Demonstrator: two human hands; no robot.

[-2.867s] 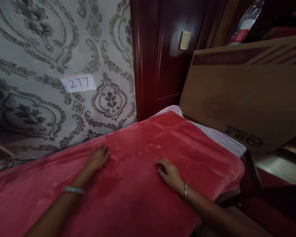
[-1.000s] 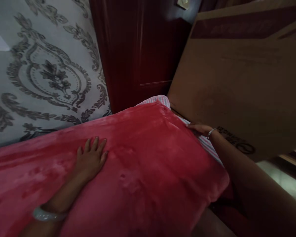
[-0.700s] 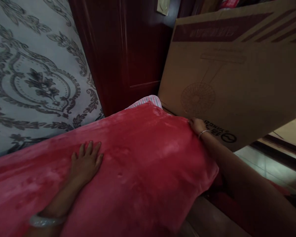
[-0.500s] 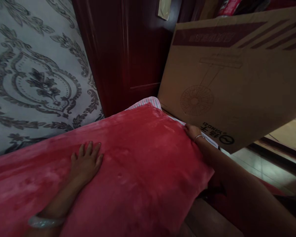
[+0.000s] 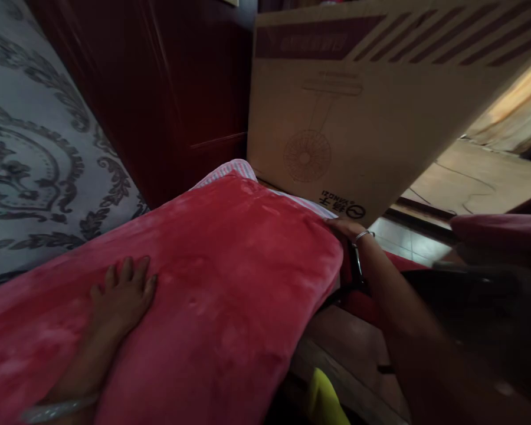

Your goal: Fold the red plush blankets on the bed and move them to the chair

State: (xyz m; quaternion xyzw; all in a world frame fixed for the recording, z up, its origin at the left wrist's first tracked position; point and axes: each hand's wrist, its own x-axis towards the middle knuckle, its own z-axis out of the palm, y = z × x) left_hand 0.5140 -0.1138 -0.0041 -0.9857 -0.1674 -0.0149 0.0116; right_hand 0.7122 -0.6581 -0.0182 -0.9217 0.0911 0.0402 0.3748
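A red plush blanket (image 5: 230,254) lies spread over a low bed-like surface, its front edge hanging down on the right. Under it, a striped pink and white cloth (image 5: 244,168) shows along the far edge. My left hand (image 5: 124,292) rests flat on the blanket, fingers spread, with a bangle at the wrist. At the far right corner my right hand (image 5: 347,227) grips the blanket's edge; its fingertips are partly hidden there. A thin bracelet (image 5: 363,234) circles that wrist.
A large cardboard box (image 5: 380,124) with a fan drawing stands beyond the far edge. Behind is a dark red door panel (image 5: 181,88), and patterned wallpaper (image 5: 30,159) is at left. A yellow object (image 5: 325,401) and blurred dark things lie low at right.
The view has swung right and shifted. The blanket's right corner, sticking out to a point before, now hangs rounded and smoother. My left hand stays flat; my right stays at the edge.
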